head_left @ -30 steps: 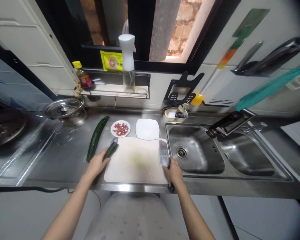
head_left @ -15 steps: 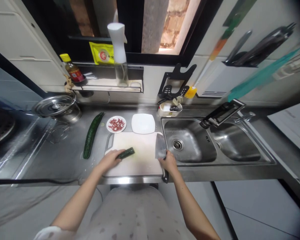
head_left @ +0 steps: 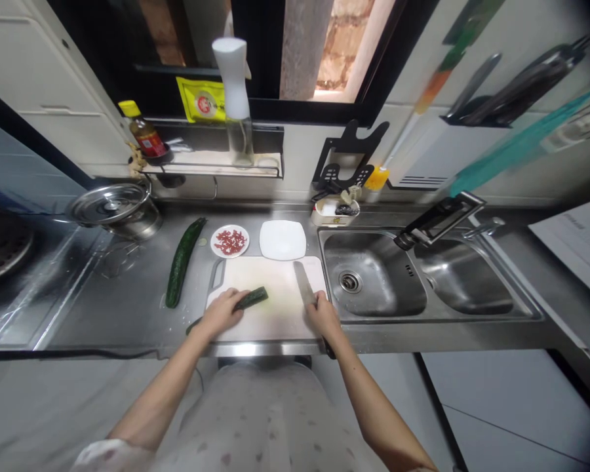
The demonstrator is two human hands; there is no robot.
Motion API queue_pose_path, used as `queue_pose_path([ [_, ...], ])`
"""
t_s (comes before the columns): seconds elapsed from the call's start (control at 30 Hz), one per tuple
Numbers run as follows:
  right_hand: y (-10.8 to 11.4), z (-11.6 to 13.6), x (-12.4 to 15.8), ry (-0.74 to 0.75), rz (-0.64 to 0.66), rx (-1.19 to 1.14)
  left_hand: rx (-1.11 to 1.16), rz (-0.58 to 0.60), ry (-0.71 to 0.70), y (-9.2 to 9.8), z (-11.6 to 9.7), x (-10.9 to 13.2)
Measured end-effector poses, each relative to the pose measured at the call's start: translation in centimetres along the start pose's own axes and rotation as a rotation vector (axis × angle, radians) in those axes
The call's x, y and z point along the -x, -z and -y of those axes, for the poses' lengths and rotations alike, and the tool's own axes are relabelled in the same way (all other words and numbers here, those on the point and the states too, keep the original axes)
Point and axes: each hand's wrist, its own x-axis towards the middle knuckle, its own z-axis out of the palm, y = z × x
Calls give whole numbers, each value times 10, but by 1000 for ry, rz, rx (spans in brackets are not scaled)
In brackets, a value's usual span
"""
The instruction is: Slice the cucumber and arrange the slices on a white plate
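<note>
My left hand [head_left: 223, 313] is closed around a cut cucumber [head_left: 254, 297] at the left part of the white cutting board [head_left: 275, 324]. The cucumber's cut end points right, and a bit of green shows behind my wrist. In my right hand [head_left: 323, 317] is a kitchen knife [head_left: 303, 282], gripped by its dark handle over the board's right side. Its blade points away from me, seen narrow. Beyond the board are a small plate of chopped red pieces [head_left: 230, 241] and a bare white plate [head_left: 282, 240]. A whole cucumber [head_left: 183, 265] lies to the left on the counter.
A double steel sink [head_left: 373, 278] adjoins the board on the right. A lidded pot [head_left: 122, 210] stands back left, near the stove [head_left: 4, 249]. Along the wall are a shelf with a sauce bottle [head_left: 147, 134] and a spray bottle [head_left: 236, 98], and a small caddy [head_left: 335, 213].
The knife has come left off the board's edge, and its blade has turned from broad side to narrow. My left hand and the cucumber have shifted slightly right.
</note>
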Motion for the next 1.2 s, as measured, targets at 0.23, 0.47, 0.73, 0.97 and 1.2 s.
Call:
queue_pose_path([
  [0.23,-5,23,12,120,56,121,10,-152,-64,-7,-7,-7],
  [0.47,-12,48,28,259,47,189,18,-225,-235,-22,-17,-20],
  [0.73,-16,62,39,317,36,267,3,-307,-294,-33,-10,-29],
  [0.97,-14,66,40,354,43,305,-24,-324,-298,-38,-7,-31],
  [1.2,-15,69,39,358,57,312,-33,-307,-306,-37,-9,-30],
])
